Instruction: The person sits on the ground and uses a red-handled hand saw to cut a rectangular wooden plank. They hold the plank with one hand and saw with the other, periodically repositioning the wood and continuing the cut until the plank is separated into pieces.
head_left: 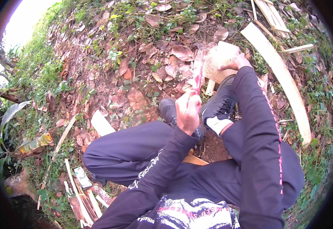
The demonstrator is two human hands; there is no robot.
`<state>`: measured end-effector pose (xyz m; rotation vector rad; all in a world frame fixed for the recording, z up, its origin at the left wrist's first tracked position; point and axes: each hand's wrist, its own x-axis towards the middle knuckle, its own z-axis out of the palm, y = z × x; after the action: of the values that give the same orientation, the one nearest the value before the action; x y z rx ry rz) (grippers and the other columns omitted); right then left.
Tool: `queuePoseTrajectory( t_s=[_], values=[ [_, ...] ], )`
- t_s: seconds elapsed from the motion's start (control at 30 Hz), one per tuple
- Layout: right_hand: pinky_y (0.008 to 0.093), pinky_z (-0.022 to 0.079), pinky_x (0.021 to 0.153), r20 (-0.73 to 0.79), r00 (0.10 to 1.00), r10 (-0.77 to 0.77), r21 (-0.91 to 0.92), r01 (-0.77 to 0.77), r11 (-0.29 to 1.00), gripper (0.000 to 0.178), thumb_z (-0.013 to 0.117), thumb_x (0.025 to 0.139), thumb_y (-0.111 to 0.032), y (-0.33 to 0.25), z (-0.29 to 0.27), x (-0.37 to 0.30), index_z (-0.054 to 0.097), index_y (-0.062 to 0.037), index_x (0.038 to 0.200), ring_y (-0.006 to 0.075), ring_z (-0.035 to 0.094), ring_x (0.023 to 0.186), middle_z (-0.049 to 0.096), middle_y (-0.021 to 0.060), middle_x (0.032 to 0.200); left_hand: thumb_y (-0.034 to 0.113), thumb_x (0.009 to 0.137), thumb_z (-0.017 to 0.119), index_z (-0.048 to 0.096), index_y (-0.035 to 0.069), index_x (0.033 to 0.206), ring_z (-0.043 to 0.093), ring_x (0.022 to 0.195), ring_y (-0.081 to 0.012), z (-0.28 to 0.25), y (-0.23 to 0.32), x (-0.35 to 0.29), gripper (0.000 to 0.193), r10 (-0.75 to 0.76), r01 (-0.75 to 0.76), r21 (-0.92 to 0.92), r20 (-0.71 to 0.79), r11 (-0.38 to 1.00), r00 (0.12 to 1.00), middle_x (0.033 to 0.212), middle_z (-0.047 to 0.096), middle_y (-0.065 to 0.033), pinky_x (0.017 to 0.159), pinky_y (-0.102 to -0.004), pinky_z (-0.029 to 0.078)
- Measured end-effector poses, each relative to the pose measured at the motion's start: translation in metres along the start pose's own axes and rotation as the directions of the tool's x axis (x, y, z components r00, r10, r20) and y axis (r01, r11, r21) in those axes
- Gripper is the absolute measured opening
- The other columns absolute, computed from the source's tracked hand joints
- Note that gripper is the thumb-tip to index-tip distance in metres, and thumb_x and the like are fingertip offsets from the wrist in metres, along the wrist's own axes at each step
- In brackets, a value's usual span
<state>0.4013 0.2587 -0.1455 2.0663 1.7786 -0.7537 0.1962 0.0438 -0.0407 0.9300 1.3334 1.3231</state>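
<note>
My left hand [188,111] is closed around the near end of a long, narrow, reddish blade-like tool [197,76]. The tool points away from me, its far end smeared, so its exact kind is unclear. Just to its right, my right hand [236,63] grips the side of a pale piece of wood [216,63], the thumb reaching across it. Some of those fingers are hidden behind the wood. Close below the wood is my dark right shoe [220,100]; the left shoe [168,110] shows beside my left hand.
A long curved pale plank [283,80] lies at the right. More wood strips [271,17] are at the far right, and several slats [83,200] lie at the lower left near a small flat object [83,178]. Dry leaves [182,52] and green plants cover the ground.
</note>
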Motion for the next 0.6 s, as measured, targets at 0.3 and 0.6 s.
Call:
queuePoseTrajectory(
  t_s=[0.3, 0.6],
  values=[
    [0.0417, 0.049, 0.092, -0.096, 0.882, -0.462, -0.634, 0.304, 0.711, 0.054, 0.074, 0.075, -0.041, 0.08, -0.208, -0.076, 0.057, 0.0008, 0.105, 0.0345, 0.06, 0.105, 0.063, 0.0192, 0.105, 0.013, 0.088, 0.047, 0.051, 0.002, 0.066, 0.038, 0.049, -0.006, -0.022, -0.019, 0.0, 0.024, -0.074, 0.076, -0.032, 0.058, 0.997, 0.996, 0.055, 0.045, 0.0008, 0.047, -0.0245, 0.027],
    [0.0429, 0.044, 0.098, -0.325, 0.873, -0.363, 0.091, 0.411, 0.907, 0.061, 0.068, 0.083, -0.05, 0.134, -0.019, -0.074, 0.059, 0.0032, 0.11, 0.035, 0.057, 0.113, 0.061, 0.023, 0.116, 0.016, 0.087, 0.047, 0.052, 0.002, 0.071, 0.032, 0.043, -0.0039, -0.028, -0.032, -0.001, 0.021, -0.087, 0.094, -0.051, 0.138, 0.994, 0.987, 0.053, 0.039, 0.0034, 0.041, -0.0217, 0.024]
  ],
)
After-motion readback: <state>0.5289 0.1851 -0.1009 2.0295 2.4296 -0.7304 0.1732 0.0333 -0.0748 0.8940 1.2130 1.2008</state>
